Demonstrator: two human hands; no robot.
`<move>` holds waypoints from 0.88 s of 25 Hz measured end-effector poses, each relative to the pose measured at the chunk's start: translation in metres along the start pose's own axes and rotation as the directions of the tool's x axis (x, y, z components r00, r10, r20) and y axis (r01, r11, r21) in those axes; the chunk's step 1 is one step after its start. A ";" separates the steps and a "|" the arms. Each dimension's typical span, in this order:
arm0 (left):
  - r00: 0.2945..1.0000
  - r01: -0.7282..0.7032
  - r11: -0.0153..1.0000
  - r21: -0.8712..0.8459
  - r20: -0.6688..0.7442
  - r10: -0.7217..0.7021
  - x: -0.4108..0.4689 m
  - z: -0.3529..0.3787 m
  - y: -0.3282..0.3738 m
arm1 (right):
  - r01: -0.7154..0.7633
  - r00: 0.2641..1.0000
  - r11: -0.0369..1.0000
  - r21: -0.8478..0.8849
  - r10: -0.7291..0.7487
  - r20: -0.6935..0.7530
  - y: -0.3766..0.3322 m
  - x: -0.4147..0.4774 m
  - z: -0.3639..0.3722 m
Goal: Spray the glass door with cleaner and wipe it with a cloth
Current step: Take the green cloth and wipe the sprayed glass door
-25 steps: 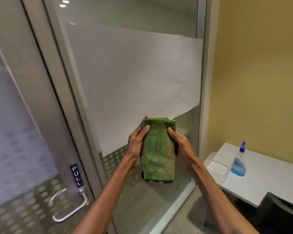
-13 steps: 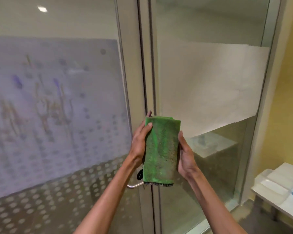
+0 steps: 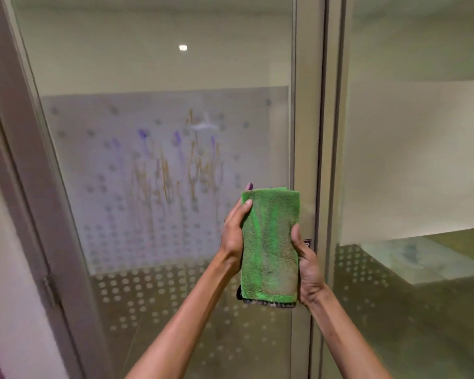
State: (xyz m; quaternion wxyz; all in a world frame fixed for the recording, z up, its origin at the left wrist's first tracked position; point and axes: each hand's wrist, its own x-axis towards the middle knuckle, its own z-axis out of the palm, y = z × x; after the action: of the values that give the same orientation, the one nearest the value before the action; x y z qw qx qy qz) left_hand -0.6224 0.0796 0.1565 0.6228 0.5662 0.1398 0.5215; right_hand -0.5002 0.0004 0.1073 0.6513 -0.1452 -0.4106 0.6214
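Two hands, left hand [image 3: 231, 233] and right hand [image 3: 308, 266], clasp the folded green cloth [image 3: 270, 242] by its long edges, fingers curled round it, before the glass door [image 3: 162, 64]. Purple and orange streaks [image 3: 175, 170] lie up-left of the cloth — best pressed flat there, wiped downward in overlapping passes.

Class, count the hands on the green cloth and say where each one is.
2. The left hand grips the green cloth along its upper left edge; the right hand holds its lower right edge. No other hand shows, and none seems hidden.
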 end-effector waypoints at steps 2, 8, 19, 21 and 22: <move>1.000 0.008 0.996 0.092 -0.022 -0.006 -0.003 -0.015 0.020 | -0.002 0.999 1.000 -0.018 0.001 -0.036 0.012 0.009 0.017; 0.957 -0.111 0.822 0.559 -0.162 0.240 0.015 -0.105 0.095 | 0.053 0.951 0.994 -0.094 -0.079 -0.300 0.040 0.066 0.050; 0.710 -0.094 -0.074 0.993 0.119 0.694 0.075 -0.337 0.217 | 0.489 0.583 0.719 -0.494 -0.691 -0.427 0.059 0.211 0.115; 0.712 -0.077 -0.136 0.988 0.150 0.686 0.084 -0.355 0.226 | 0.479 0.489 0.637 -0.604 -0.765 -0.420 0.055 0.225 0.121; 0.716 -0.057 -0.163 0.985 0.154 0.681 0.088 -0.363 0.229 | 0.454 0.453 0.596 -0.662 -0.794 -0.405 0.053 0.231 0.122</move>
State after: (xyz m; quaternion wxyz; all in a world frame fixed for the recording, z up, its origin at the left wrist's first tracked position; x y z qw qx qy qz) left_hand -0.9756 0.3118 0.2723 -0.2073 0.7057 0.4164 0.5344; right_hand -0.6493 0.1855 0.2272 0.8825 -0.3398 -0.3057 0.1107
